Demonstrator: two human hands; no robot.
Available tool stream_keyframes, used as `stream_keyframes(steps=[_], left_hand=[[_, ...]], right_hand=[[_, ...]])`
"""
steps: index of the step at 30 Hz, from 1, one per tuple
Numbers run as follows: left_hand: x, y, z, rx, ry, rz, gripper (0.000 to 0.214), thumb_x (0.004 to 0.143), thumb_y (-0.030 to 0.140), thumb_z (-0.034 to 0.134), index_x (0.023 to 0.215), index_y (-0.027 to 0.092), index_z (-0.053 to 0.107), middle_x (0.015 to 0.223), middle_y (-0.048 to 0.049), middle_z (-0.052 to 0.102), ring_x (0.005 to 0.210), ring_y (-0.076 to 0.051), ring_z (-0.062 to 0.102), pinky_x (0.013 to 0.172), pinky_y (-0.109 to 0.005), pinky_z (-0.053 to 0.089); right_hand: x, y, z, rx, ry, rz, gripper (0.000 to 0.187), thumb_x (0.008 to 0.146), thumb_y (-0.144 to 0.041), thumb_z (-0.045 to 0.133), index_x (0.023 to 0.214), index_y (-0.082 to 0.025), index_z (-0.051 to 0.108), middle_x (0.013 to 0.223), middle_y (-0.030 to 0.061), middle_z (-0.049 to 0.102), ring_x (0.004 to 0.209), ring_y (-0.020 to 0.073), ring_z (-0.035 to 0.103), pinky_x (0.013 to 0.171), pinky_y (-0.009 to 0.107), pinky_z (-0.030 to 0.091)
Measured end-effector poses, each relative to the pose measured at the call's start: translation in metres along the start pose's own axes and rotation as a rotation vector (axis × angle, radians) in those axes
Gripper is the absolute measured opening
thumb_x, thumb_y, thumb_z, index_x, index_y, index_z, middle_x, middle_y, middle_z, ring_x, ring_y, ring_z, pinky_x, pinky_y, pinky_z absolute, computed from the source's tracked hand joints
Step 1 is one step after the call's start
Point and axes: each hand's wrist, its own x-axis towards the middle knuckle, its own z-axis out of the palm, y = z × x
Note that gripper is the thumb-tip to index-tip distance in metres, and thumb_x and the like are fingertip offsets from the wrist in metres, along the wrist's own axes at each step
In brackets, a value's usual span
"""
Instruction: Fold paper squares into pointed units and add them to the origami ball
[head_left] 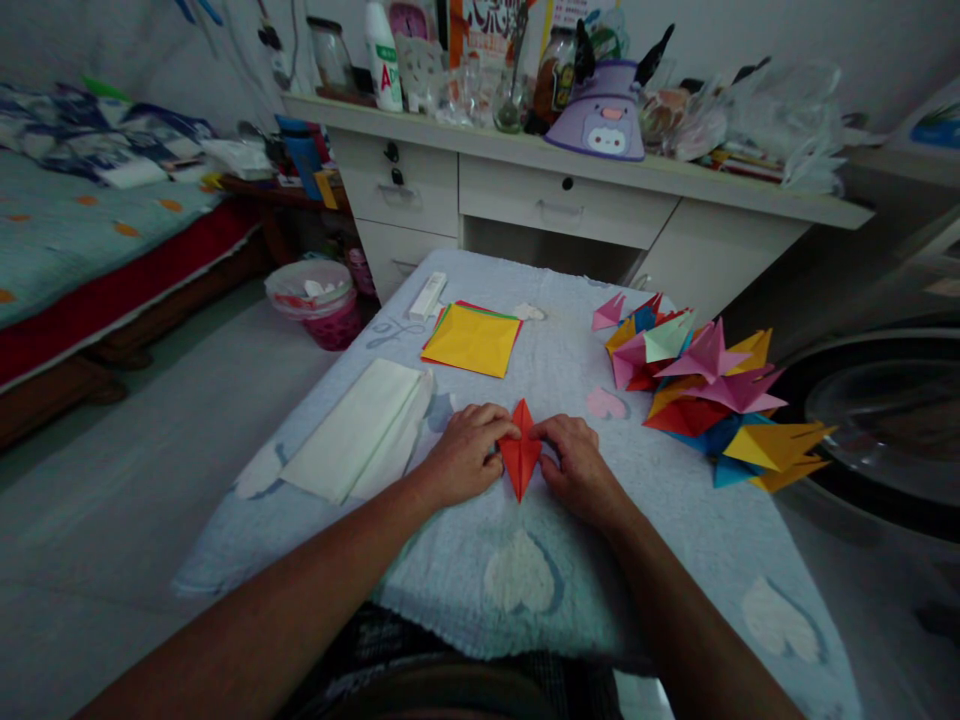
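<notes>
A red folded paper piece (520, 452), kite-shaped with points at both ends, lies on the pale blue towel-covered table (525, 590). My left hand (465, 455) presses its left edge with curled fingers. On the other side, my right hand (574, 460) pinches the right edge. Both hands rest on the cloth, with the paper between them.
A stack of coloured square sheets (472, 338), yellow on top, lies beyond the hands. A heap of folded paper pieces (705, 390) sits at the right. A folded white cloth (360, 430) lies at the left, a white tube (428, 295) behind it. A pink bin (315, 300), bed and cluttered desk stand beyond.
</notes>
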Motion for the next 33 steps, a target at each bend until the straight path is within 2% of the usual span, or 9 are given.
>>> stream_keyframes(steps=[4,9,13,17,20,23,26,29,33], left_hand=[[0.001,0.001,-0.003,-0.132,0.042,0.034,0.038,0.073,0.005,0.052,0.104,0.021,0.064,0.115,-0.0069,0.059,0.111,-0.023,0.055,0.099,-0.041,0.045],[0.0,0.005,-0.007,-0.301,0.138,0.054,0.026,0.087,0.011,0.051,0.108,0.02,0.063,0.112,-0.0066,0.059,0.11,-0.019,0.057,0.098,-0.035,0.046],[0.001,0.006,-0.006,-0.342,0.215,0.067,0.022,0.086,0.014,0.06,0.107,0.02,0.064,0.11,-0.006,0.061,0.107,-0.018,0.058,0.096,-0.035,0.047],[0.002,0.011,-0.008,-0.375,0.281,0.015,0.01,0.087,0.014,0.059,0.094,0.018,0.065,0.092,-0.0027,0.064,0.088,-0.015,0.061,0.081,-0.028,0.048],[0.002,0.014,-0.011,-0.423,0.317,-0.052,0.007,0.085,0.014,0.059,0.086,0.017,0.065,0.08,0.0007,0.063,0.074,-0.012,0.058,0.071,-0.024,0.045],[0.002,0.016,-0.013,-0.491,0.292,-0.103,0.007,0.084,0.017,0.06,0.085,0.016,0.066,0.075,0.0018,0.061,0.069,-0.011,0.054,0.067,-0.023,0.043],[0.001,0.016,-0.011,-0.527,0.228,-0.151,0.009,0.082,0.024,0.064,0.081,0.015,0.066,0.071,0.0018,0.058,0.067,-0.012,0.052,0.065,-0.023,0.041],[0.001,0.018,-0.009,-0.524,0.166,-0.174,0.016,0.081,0.03,0.066,0.078,0.014,0.066,0.071,0.0005,0.059,0.067,-0.013,0.052,0.064,-0.024,0.041],[0.002,0.018,-0.006,-0.561,0.118,-0.185,0.019,0.082,0.032,0.064,0.08,0.014,0.068,0.074,-0.0018,0.062,0.069,-0.014,0.054,0.067,-0.027,0.044]], right_hand=[[0.001,0.002,-0.003,0.101,0.047,-0.02,0.024,0.078,-0.009,0.052,0.094,-0.023,0.061,0.096,0.0053,0.063,0.096,0.0237,0.053,0.087,0.04,0.037],[0.0,0.002,-0.007,0.306,0.142,0.008,0.014,0.086,-0.019,0.053,0.097,-0.023,0.061,0.096,0.0049,0.064,0.095,0.0226,0.056,0.087,0.039,0.041],[-0.002,-0.004,-0.009,0.436,0.173,0.061,0.013,0.091,-0.028,0.051,0.097,-0.022,0.061,0.092,0.0044,0.063,0.091,0.0217,0.057,0.084,0.037,0.043],[-0.003,-0.012,-0.012,0.523,0.17,0.006,0.015,0.091,-0.032,0.052,0.099,-0.023,0.061,0.093,0.004,0.061,0.092,0.0209,0.057,0.085,0.036,0.043],[-0.003,-0.017,-0.012,0.541,0.199,-0.076,0.019,0.086,-0.033,0.061,0.103,-0.023,0.062,0.095,0.0037,0.058,0.092,0.0204,0.055,0.085,0.035,0.043],[-0.002,-0.019,-0.011,0.503,0.264,-0.078,0.017,0.082,-0.03,0.067,0.097,-0.024,0.064,0.093,0.0027,0.054,0.089,0.0192,0.052,0.082,0.033,0.044],[0.0,-0.02,-0.009,0.514,0.259,-0.065,0.004,0.085,-0.027,0.063,0.084,-0.023,0.063,0.084,0.0011,0.053,0.081,0.0172,0.052,0.076,0.031,0.043],[0.001,-0.022,-0.008,0.536,0.196,-0.048,0.013,0.088,-0.028,0.06,0.077,-0.022,0.062,0.077,0.0001,0.054,0.074,0.016,0.052,0.071,0.03,0.042],[-0.001,-0.022,-0.008,0.549,0.147,-0.026,0.017,0.089,-0.033,0.059,0.077,-0.021,0.063,0.076,0.0002,0.054,0.073,0.0157,0.052,0.07,0.029,0.042]])
